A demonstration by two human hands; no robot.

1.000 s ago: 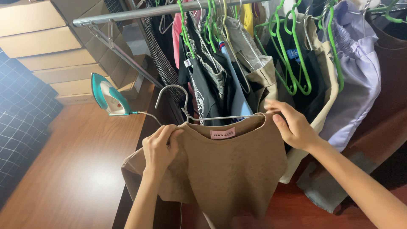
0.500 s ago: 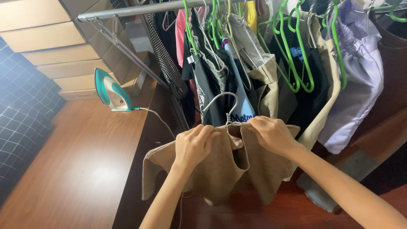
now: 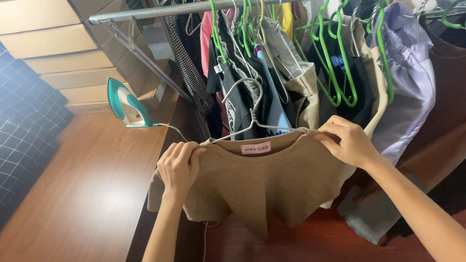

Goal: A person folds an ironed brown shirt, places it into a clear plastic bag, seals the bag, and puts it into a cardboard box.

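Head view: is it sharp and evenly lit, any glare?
Head view: the tan knit top on its white wire hanger and both hands, left and right, look sharp; lighting soft and even; mild sheen on the metal rail; lower right corner dim.

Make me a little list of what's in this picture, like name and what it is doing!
left hand: grips the tan top's shoulder
right hand: grips the other shoulder
tan top: on a wire hanger, held up
iron: stands upright on the wooden table
rail: full of clothes on green hangers
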